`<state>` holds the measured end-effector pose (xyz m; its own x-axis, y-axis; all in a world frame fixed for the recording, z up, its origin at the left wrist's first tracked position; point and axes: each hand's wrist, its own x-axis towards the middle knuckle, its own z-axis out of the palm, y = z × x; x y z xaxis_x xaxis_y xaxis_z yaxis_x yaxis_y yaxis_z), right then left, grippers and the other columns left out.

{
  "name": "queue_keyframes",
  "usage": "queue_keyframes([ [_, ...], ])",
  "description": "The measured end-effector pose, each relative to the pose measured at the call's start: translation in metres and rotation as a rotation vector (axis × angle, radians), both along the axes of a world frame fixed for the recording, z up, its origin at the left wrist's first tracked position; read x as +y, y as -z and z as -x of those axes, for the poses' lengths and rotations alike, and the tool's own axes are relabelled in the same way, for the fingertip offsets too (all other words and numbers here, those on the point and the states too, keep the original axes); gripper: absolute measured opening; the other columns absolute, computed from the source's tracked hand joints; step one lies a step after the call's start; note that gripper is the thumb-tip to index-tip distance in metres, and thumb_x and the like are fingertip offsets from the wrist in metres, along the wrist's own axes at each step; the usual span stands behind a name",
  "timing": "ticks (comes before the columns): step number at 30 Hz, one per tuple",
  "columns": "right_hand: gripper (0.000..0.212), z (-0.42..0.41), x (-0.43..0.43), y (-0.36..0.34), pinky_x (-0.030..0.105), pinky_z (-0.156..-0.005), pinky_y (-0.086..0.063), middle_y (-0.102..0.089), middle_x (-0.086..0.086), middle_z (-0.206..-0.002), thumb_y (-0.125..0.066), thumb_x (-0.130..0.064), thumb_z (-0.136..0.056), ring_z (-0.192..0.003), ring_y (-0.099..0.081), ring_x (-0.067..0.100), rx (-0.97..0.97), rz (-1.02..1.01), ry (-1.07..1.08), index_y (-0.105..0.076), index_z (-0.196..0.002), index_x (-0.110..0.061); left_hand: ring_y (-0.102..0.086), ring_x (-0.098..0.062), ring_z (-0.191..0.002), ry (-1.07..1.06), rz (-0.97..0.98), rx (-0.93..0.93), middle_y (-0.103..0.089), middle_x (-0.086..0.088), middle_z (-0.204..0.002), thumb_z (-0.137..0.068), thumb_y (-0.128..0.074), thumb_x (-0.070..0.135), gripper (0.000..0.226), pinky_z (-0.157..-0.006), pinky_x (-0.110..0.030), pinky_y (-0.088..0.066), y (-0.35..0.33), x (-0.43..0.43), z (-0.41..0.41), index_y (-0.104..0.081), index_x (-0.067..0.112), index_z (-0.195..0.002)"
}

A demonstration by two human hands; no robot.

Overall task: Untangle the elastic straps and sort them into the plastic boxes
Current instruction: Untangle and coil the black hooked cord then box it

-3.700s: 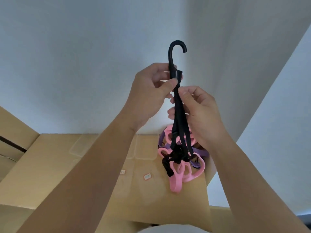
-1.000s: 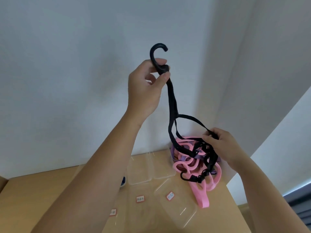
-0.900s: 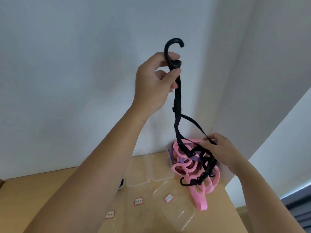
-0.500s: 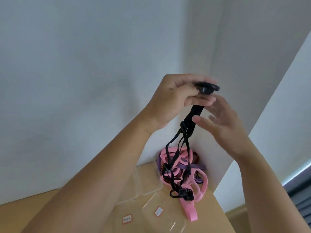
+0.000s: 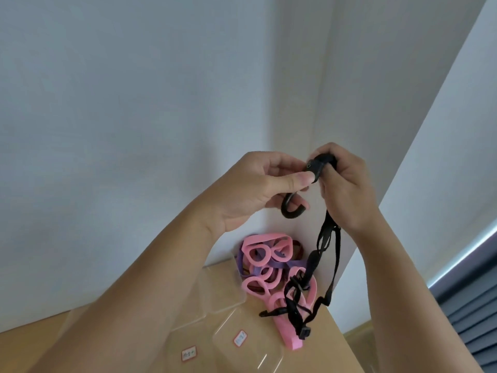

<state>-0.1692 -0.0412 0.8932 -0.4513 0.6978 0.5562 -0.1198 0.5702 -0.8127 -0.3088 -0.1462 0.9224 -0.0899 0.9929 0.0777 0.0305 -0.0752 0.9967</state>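
Note:
I hold a black elastic strap (image 5: 329, 254) with a hook (image 5: 291, 210) in the air above the table. My left hand (image 5: 258, 184) pinches the strap's black end piece by the hook, and the hook curls down under its fingers. My right hand (image 5: 345, 187) grips the strap right beside it. The rest of the strap hangs down in tangled loops to a buckle near the table. Below lies a pile of pink straps (image 5: 265, 267) mixed with purple straps (image 5: 291, 265). Clear plastic boxes (image 5: 242, 343) with small labels stand on the table.
The wooden table (image 5: 320, 354) ends at its right edge just past the pile. White walls meet in a corner directly behind the pile. A dark blind shows at the far right.
Both hands came together and lowered with the strap's hook end. The hook turned from pointing up to hanging down. The strap's tangle now hangs right of the pink pile.

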Motion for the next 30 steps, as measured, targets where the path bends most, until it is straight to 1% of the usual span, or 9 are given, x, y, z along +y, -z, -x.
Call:
queue_keyframes([
  [4, 0.028, -0.004, 0.002, -0.004, 0.021, -0.061, -0.042, -0.061, -0.015, -0.068, -0.039, -0.003, -0.082, -0.063, -0.054, 0.006, -0.005, -0.097, -0.016, -0.057, -0.079, -0.024, -0.055, -0.018, -0.073, 0.15, 0.054, 0.028, -0.076, -0.007, -0.098, -0.096, -0.065, 0.024, 0.018, -0.071, -0.025, -0.046, -0.003, -0.001, 0.002, -0.076, 0.013, -0.105],
  [7, 0.029, -0.008, 0.004, -0.005, 0.021, -0.061, -0.042, -0.059, -0.015, -0.068, -0.039, -0.002, -0.082, -0.061, -0.053, 0.006, -0.016, -0.117, -0.019, -0.056, -0.081, -0.026, -0.047, -0.009, -0.061, 0.184, 0.041, 0.07, -0.075, -0.004, -0.095, -0.096, -0.064, 0.012, 0.017, -0.059, -0.018, -0.04, -0.005, -0.001, 0.004, -0.074, 0.014, -0.11],
  [10, 0.028, -0.007, 0.004, -0.005, 0.019, -0.06, -0.04, -0.057, -0.018, -0.065, -0.04, -0.005, -0.084, -0.061, -0.051, 0.004, -0.056, -0.145, 0.0, -0.054, -0.078, -0.028, -0.053, -0.01, -0.057, 0.142, 0.006, 0.148, -0.074, -0.005, -0.089, -0.097, -0.064, 0.002, 0.015, -0.057, -0.02, -0.045, -0.004, 0.001, 0.002, -0.071, 0.009, -0.109],
  [13, 0.031, -0.005, 0.004, -0.004, 0.021, -0.059, -0.038, -0.054, -0.017, -0.06, -0.043, -0.008, -0.087, -0.058, -0.047, 0.005, -0.048, -0.063, -0.043, -0.054, -0.071, -0.032, -0.059, -0.012, -0.057, 0.044, -0.031, 0.204, -0.074, -0.003, -0.084, -0.095, -0.066, 0.001, 0.01, -0.057, -0.024, -0.05, -0.003, 0.003, -0.004, -0.07, 0.008, -0.102],
  [15, 0.039, -0.006, 0.003, -0.002, 0.017, -0.054, -0.034, -0.048, -0.019, -0.055, -0.045, -0.009, -0.095, -0.053, -0.041, 0.002, -0.04, 0.024, -0.106, -0.056, -0.067, -0.036, -0.06, -0.012, -0.057, -0.022, -0.049, 0.213, -0.074, -0.004, -0.082, -0.095, -0.067, 0.001, 0.008, -0.056, -0.025, -0.051, -0.003, 0.004, -0.005, -0.07, 0.007, -0.1],
  [19, 0.038, -0.007, -0.005, 0.004, 0.014, -0.041, -0.026, -0.039, -0.009, -0.057, -0.04, -0.02, -0.11, -0.044, -0.029, 0.004, -0.014, 0.213, -0.217, -0.054, -0.075, -0.019, -0.06, -0.011, -0.055, -0.108, -0.06, 0.174, -0.072, -0.005, -0.078, -0.095, -0.067, 0.001, 0.007, -0.054, -0.024, -0.052, -0.006, 0.008, -0.007, -0.07, 0.001, -0.102],
  [21, 0.037, -0.006, -0.009, 0.007, 0.012, -0.04, -0.026, -0.038, -0.013, -0.055, -0.034, -0.023, -0.11, -0.042, -0.029, 0.001, -0.001, 0.283, -0.245, -0.048, -0.077, -0.013, -0.059, -0.01, -0.053, -0.165, -0.05, 0.148, -0.07, -0.003, -0.074, -0.096, -0.066, 0.002, 0.008, -0.053, -0.024, -0.052, -0.007, 0.013, -0.009, -0.07, -0.001, -0.102],
  [24, 0.036, -0.008, -0.011, 0.013, 0.013, -0.039, -0.026, -0.033, -0.017, -0.052, -0.031, -0.024, -0.11, -0.041, -0.025, 0.0, -0.035, 0.315, -0.253, -0.042, -0.08, -0.009, -0.059, -0.01, -0.052, -0.235, -0.018, 0.084, -0.068, -0.004, -0.069, -0.096, -0.067, 0.003, 0.004, -0.053, -0.023, -0.05, -0.005, 0.019, -0.013, -0.071, 0.003, -0.097],
  [30, 0.037, -0.018, -0.012, 0.018, 0.022, -0.041, -0.021, -0.028, -0.004, -0.055, -0.03, -0.022, -0.111, -0.045, -0.02, 0.011, -0.129, 0.358, -0.254, -0.054, -0.087, -0.007, -0.058, -0.012, -0.055, -0.355, 0.005, -0.007, -0.069, -0.011, -0.08, -0.097, -0.065, 0.002, 0.008, -0.053, -0.021, -0.05, -0.004, 0.027, -0.013, -0.071, -0.002, -0.097],
])
